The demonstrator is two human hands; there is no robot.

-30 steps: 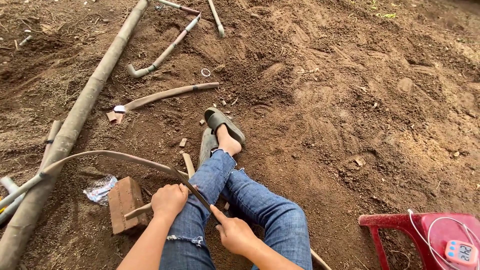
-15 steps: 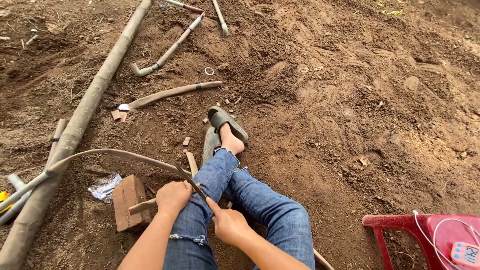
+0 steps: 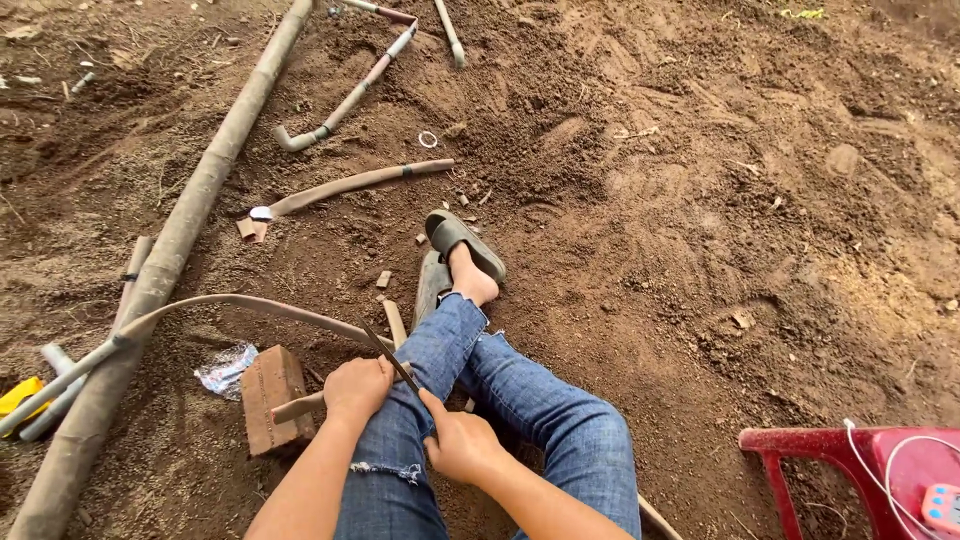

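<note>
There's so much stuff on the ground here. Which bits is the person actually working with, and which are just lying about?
In use:
left hand gripping a wooden stick that rests on the brick
right hand holding a thin dark blade

Lying about:
long bamboo pole
bent pipe
small ring
red plastic stool

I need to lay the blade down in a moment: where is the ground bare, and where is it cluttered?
Bare soil lies right of the legs, between the sandals and the red stool. Left is crowded: brick, foil scrap, bent strip, big pipe. Both the left hand and the right hand grip tools there.
</note>
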